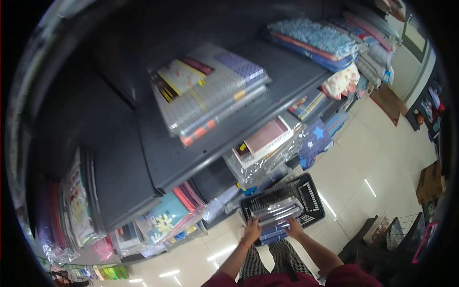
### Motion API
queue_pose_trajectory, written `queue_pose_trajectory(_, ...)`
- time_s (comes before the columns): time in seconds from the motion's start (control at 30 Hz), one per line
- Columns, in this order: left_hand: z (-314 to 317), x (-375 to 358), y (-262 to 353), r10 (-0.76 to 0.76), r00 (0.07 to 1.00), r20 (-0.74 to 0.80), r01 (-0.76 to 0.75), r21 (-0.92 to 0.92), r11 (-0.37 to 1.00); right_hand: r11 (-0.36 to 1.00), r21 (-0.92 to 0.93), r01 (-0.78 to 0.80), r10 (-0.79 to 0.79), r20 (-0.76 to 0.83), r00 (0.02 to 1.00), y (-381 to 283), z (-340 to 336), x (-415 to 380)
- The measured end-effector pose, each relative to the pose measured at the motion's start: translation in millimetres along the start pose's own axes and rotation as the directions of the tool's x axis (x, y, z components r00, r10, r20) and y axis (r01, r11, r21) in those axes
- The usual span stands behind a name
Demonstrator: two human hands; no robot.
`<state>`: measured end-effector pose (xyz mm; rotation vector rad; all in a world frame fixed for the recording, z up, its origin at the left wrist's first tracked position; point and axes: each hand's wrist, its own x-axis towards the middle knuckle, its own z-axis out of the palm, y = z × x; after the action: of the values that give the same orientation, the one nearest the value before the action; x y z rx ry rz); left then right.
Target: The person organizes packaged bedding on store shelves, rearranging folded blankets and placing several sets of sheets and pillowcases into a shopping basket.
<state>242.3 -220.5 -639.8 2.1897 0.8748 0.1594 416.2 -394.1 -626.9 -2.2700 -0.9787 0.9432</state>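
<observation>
Far left of the basket, several clear-wrapped packets [79,205] stand on edge on the shelving, too crowded to count exactly. Nearer, still left of the basket, one pale blue packet [167,217] with a yellow flower lies on a lower shelf. Above and left of the basket, the dark grey shelf [205,153] carries one pile of grey patterned packets [210,95], at least two deep, with purple and orange parts.

The left hand [251,230], with one red band at its wrist, holds the near left edge of the wrapped bundle [279,213]. This bundle lies at the near side of the one black basket [316,203], partly over its opening. It shows glossy clear plastic over silvery grey and dark bands, with dark blue, light-lined material at its near end; how many packets make it up cannot be told. Just above the basket sit one pink-and-white box [267,140] and, right of that, one blue star-printed item [315,141].

The right hand [293,228] grips the bundle's near right edge, fingers bent over it. Farther above and right of the basket, one pile of at least three folded items [315,43] has fluffy light blue on top.
</observation>
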Motion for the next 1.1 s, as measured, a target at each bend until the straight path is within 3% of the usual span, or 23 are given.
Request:
queue_pose_trajectory(0.03, -13, -14, 11, 0.098, 0.995, -0.025, -0.098, -0.033, 0.995, 0.999, 0.035, 0.023, -0.024, 0.016, 1.0, 4, 1, -19)
queue_pose_trajectory(0.13, -76, -52, 60, 0.089, 0.994, 0.059, -0.082, -0.117, 0.99, 0.997, 0.082, -0.01, 0.001, 0.109, 0.994, -2, -10, -73)
queue_pose_trajectory(0.27, -150, -63, 75, 0.19, 0.979, -0.08, -0.201, -0.158, 0.967, 0.969, 0.059, 0.242, -0.239, -0.055, 0.97, -10, -39, -65)
queue_pose_trajectory(0.33, -190, -52, 83, 0.222, 0.961, -0.164, -0.244, -0.129, 0.961, 0.98, 0.023, 0.199, -0.196, -0.096, 0.976, -75, -106, -29)
queue_pose_trajectory(0.37, -214, -43, 97, 0.245, 0.948, -0.201, -0.269, -0.102, 0.958, 0.87, 0.058, 0.489, -0.462, -0.246, 0.852, -129, -150, -17)
queue_pose_trajectory(0.43, -276, -20, 142, 0.384, 0.871, -0.307, -0.397, 0.022, 0.917, 0.776, -0.014, 0.631, -0.589, -0.377, 0.715, -234, -222, -1)
queue_pose_trajectory(0.5, -341, 4, 191, 0.619, 0.67, -0.411, -0.567, 0.256, 0.783, 0.706, -0.176, 0.686, -0.674, -0.465, 0.575, -316, -275, 9)
queue_pose_trajectory(0.53, -373, 14, 217, 0.72, 0.545, -0.43, -0.614, 0.38, 0.692, 0.605, -0.162, 0.779, -0.729, -0.505, 0.462, -358, -295, 13)
queue_pose_trajectory(0.57, -397, 22, 240, 0.744, 0.455, -0.489, -0.629, 0.414, 0.658, 0.483, -0.284, 0.829, -0.808, -0.51, 0.296, -387, -309, 33)
queue_pose_trajectory(0.63, -428, 49, 265, 0.716, 0.36, -0.598, -0.591, 0.447, 0.671, 0.49, -0.421, 0.763, -0.831, -0.491, 0.262, -428, -320, 63)
queue_pose_trajectory(0.67, -437, 63, 270, 0.693, 0.41, -0.593, -0.519, 0.473, 0.712, 0.505, -0.501, 0.703, -0.832, -0.5, 0.242, -436, -315, 79)
queue_pose_trajectory(0.77, -436, 102, 253, 0.623, 0.561, -0.546, -0.327, 0.545, 0.772, 0.595, -0.508, 0.623, -0.795, -0.483, 0.366, -428, -296, 113)
queue_pose_trajectory(0.8, -433, 114, 242, 0.585, 0.603, -0.542, -0.249, 0.569, 0.784, 0.609, -0.512, 0.606, -0.784, -0.504, 0.363, -427, -291, 118)
queue_pose_trajectory(0.83, -432, 119, 233, 0.555, 0.66, -0.507, -0.268, 0.531, 0.804, 0.619, -0.521, 0.588, -0.775, -0.524, 0.353, -427, -289, 120)
queue_pose_trajectory(1.0, -433, 121, 230, 0.571, 0.617, -0.541, -0.288, 0.521, 0.804, 0.649, -0.537, 0.538, -0.751, -0.563, 0.344, -428, -285, 109)
queue_pose_trajectory(1.1, -432, 108, 239, 0.578, 0.613, -0.539, -0.272, 0.544, 0.794, 0.626, -0.593, 0.506, -0.769, -0.576, 0.278, -416, -280, 83)
